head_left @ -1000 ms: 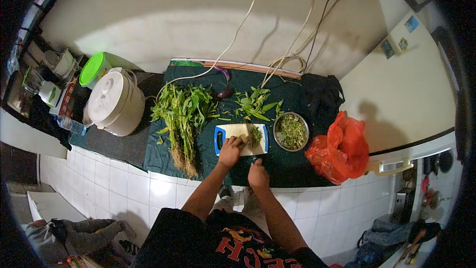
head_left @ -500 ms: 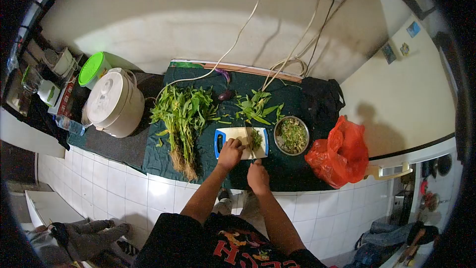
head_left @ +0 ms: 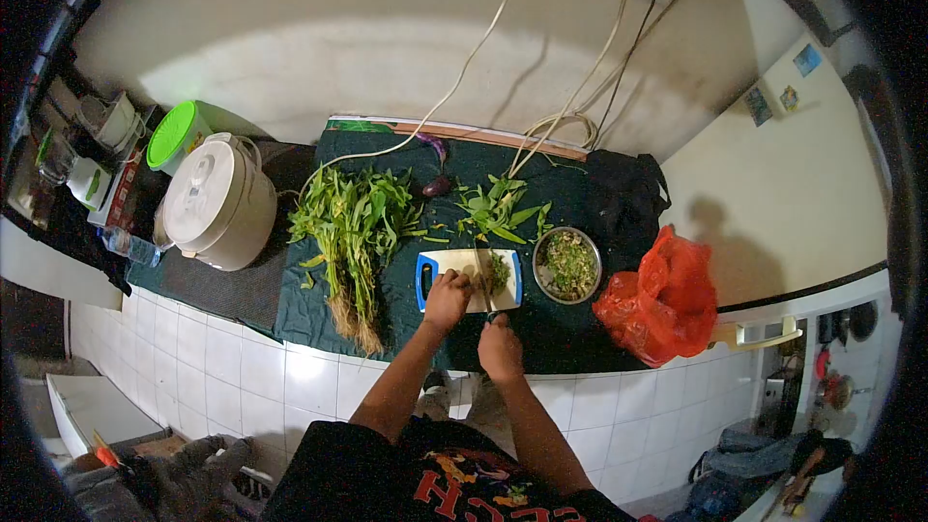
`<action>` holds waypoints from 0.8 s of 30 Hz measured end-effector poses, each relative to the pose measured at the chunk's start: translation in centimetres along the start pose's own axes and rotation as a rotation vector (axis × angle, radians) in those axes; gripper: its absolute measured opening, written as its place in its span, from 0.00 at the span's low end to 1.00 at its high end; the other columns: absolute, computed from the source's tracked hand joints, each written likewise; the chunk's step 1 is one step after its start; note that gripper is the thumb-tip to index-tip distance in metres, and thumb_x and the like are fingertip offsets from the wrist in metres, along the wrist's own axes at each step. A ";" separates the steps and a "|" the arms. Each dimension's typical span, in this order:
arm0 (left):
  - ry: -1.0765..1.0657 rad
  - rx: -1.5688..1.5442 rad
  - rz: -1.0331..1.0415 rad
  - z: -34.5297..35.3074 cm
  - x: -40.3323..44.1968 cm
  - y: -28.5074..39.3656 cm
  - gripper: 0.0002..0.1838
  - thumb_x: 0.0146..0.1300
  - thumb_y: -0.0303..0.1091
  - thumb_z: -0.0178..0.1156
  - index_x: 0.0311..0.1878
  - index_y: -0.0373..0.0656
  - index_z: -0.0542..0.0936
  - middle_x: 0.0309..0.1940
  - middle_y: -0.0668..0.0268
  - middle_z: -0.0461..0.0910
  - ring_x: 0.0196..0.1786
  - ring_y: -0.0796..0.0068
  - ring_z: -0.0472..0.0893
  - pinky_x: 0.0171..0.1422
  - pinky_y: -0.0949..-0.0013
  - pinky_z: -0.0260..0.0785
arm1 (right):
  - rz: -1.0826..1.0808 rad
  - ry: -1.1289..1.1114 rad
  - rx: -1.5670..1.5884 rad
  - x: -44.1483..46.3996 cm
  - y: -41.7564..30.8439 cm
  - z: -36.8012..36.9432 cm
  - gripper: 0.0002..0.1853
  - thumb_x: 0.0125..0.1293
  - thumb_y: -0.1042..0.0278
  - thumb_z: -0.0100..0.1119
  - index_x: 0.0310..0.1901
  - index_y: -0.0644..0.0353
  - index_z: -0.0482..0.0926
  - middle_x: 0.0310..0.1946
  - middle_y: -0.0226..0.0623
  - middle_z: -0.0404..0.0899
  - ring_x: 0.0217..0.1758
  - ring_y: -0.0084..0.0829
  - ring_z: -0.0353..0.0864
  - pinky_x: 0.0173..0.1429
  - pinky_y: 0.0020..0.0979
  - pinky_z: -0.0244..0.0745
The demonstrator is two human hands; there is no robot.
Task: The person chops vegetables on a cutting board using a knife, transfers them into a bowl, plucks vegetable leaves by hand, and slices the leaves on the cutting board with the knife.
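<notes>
knife (head_left: 484, 277) shifted left, right hand (head_left: 500, 348) gripping it at board's (head_left: 452, 260) near edge, hold of left hand (head_left: 448, 300) unclear.

Under your work lies a matt, lightly creased cloth (head_left: 570, 338), with a rough-looking, dull mat (head_left: 222, 280) to its left. Your board (head_left: 445, 262) looks like smooth plastic; the knife (head_left: 486, 290) is too small for you to judge its finish. You have a shiny metal bowl (head_left: 598, 269), a thin, glossy, crinkled plastic bag (head_left: 667, 300), a smooth plastic cooker (head_left: 217, 198) and a clear plastic bottle (head_left: 129, 246). Your shirt (head_left: 387, 464) is matt fabric; the floor tiles (head_left: 309, 377) gleam, and the wall (head_left: 319, 58) looks dull.
</notes>
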State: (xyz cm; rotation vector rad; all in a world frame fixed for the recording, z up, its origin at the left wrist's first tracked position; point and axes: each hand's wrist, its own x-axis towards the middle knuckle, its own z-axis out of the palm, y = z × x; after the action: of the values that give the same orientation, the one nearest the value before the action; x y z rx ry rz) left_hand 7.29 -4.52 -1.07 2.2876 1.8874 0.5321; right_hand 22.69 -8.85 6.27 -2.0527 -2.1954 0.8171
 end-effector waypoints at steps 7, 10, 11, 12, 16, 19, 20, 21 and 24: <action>0.063 0.015 0.003 0.0 0.1 0.3 0.07 0.54 0.34 0.59 0.30 0.50 0.86 0.36 0.70 0.80 0.50 0.64 0.75 0.54 0.60 0.68 | 0.132 -0.025 0.026 0.3 0.1 1.9 0.16 0.76 0.61 0.44 0.49 0.70 0.66 0.33 0.59 0.83 0.38 0.59 0.84 0.42 0.53 0.80; 0.091 -0.025 -0.009 0.1 0.5 0.3 0.06 0.53 0.33 0.59 0.29 0.49 0.85 0.36 0.69 0.80 0.48 0.63 0.75 0.53 0.59 0.68 | 0.021 -0.015 0.004 0.9 -0.1 0.5 0.16 0.76 0.60 0.43 0.49 0.69 0.65 0.33 0.59 0.83 0.38 0.59 0.84 0.43 0.54 0.80; 0.082 -0.009 -0.022 0.1 0.5 0.3 0.06 0.53 0.32 0.60 0.29 0.48 0.85 0.36 0.68 0.80 0.48 0.62 0.75 0.53 0.59 0.69 | 0.007 -0.020 -0.005 0.5 -0.1 0.2 0.16 0.76 0.60 0.43 0.49 0.69 0.65 0.34 0.60 0.82 0.38 0.59 0.84 0.43 0.53 0.80; 0.071 0.005 -0.036 -0.1 0.4 0.5 0.05 0.53 0.32 0.60 0.29 0.48 0.85 0.36 0.68 0.79 0.47 0.62 0.76 0.52 0.59 0.69 | -0.005 -0.026 -0.014 0.2 -0.2 0.0 0.16 0.76 0.60 0.43 0.49 0.69 0.65 0.34 0.61 0.82 0.39 0.59 0.84 0.43 0.53 0.80; 0.105 -0.035 -0.089 0.1 0.4 0.8 0.05 0.52 0.31 0.60 0.30 0.48 0.85 0.36 0.67 0.79 0.47 0.61 0.76 0.52 0.60 0.70 | 0.096 -0.039 -0.018 -0.4 0.3 2.2 0.17 0.76 0.61 0.44 0.51 0.71 0.66 0.33 0.61 0.82 0.38 0.57 0.85 0.42 0.51 0.81; 0.124 -0.031 -0.069 -0.6 0.3 1.0 0.07 0.53 0.31 0.59 0.32 0.49 0.86 0.36 0.67 0.79 0.47 0.62 0.76 0.53 0.61 0.70 | 0.058 0.028 0.038 0.4 0.5 2.2 0.19 0.75 0.61 0.45 0.53 0.73 0.65 0.32 0.61 0.82 0.36 0.56 0.85 0.41 0.49 0.81; 0.084 -0.051 -0.125 -1.9 0.3 1.6 0.08 0.53 0.31 0.59 0.32 0.50 0.86 0.36 0.67 0.79 0.47 0.62 0.76 0.53 0.61 0.70 | 0.038 0.021 0.029 0.9 0.4 1.7 0.17 0.75 0.60 0.45 0.50 0.70 0.67 0.33 0.58 0.83 0.37 0.57 0.85 0.42 0.51 0.81; 0.044 -0.069 -0.180 -2.7 0.4 2.1 0.08 0.54 0.31 0.58 0.33 0.51 0.87 0.36 0.66 0.79 0.47 0.62 0.76 0.53 0.61 0.70 | 0.019 0.014 0.021 1.2 0.3 1.3 0.16 0.75 0.60 0.46 0.48 0.68 0.68 0.34 0.56 0.84 0.39 0.57 0.85 0.44 0.53 0.80; 0.058 -0.007 -0.114 -1.0 0.5 1.0 0.09 0.55 0.31 0.57 0.33 0.52 0.87 0.36 0.67 0.80 0.47 0.62 0.76 0.53 0.61 0.71 | -0.046 0.035 -0.027 0.6 0.3 0.9 0.16 0.74 0.60 0.46 0.49 0.68 0.68 0.34 0.57 0.83 0.38 0.58 0.85 0.42 0.52 0.81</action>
State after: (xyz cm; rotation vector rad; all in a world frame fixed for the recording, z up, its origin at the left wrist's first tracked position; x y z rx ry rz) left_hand 7.94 -4.40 0.25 2.1665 2.0241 0.5949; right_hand 22.53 -8.61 5.23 -2.0037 -2.2385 0.7454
